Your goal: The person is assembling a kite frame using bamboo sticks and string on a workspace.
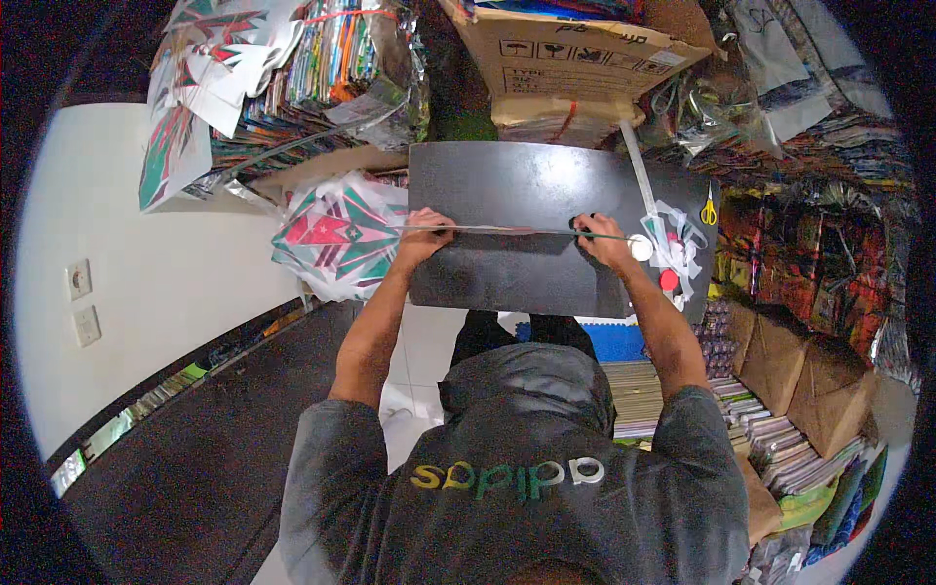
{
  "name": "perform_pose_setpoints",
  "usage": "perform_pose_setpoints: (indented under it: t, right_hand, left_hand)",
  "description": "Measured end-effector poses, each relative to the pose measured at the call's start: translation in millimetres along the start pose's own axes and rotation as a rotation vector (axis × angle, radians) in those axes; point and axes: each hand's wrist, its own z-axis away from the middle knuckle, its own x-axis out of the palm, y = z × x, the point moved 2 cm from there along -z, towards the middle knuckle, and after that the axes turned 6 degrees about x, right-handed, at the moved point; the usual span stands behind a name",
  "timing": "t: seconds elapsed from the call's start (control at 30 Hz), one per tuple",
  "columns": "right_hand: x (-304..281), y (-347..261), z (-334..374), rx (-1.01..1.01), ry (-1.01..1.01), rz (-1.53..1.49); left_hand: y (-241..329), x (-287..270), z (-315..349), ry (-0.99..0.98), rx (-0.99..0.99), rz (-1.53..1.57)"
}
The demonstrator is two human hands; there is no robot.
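Over the black table (487,180), a thin sheet (512,231) stands nearly edge-on to me, so it shows as a narrow pale line with some red and green. My left hand (423,238) pinches its left end, fingers closed. Farther along to the right, my right hand (602,242) grips it with curled fingers; a small dark spot by those fingertips is too small to make out. Left of my left hand lies a pile of white sheets (336,234) printed in red and green. A white round lid or pot (640,248) sits just right of my right hand.
On the table's right side are white and green scraps (675,234), a red cap (668,280), a long pale strip (639,166) and yellow scissors (710,207). A cardboard box (585,73) stands beyond the table. Bundled stacks (331,88) crowd the back left, wrapped goods (790,253) the right.
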Motion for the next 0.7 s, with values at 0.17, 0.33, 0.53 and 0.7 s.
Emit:
perform_pose_setpoints:
  t: [0.17, 0.33, 0.53, 0.7]
  right_hand:
    - [-6, -10, -2, -0.031, 0.050, -0.067]
    - [16, 11, -4, 0.000, 0.104, -0.047]
    - [19, 19, -5, 0.003, 0.079, -0.024]
    - [20, 14, -8, -0.014, 0.089, -0.005]
  left_hand:
    - [-18, 10, 12, -0.008, -0.018, -0.019]
    - [-25, 16, 21, 0.043, 0.101, 0.036]
    - [-12, -2, 16, 0.037, 0.033, 0.029]
    - [-24, 5, 20, -0.060, 0.055, -0.075]
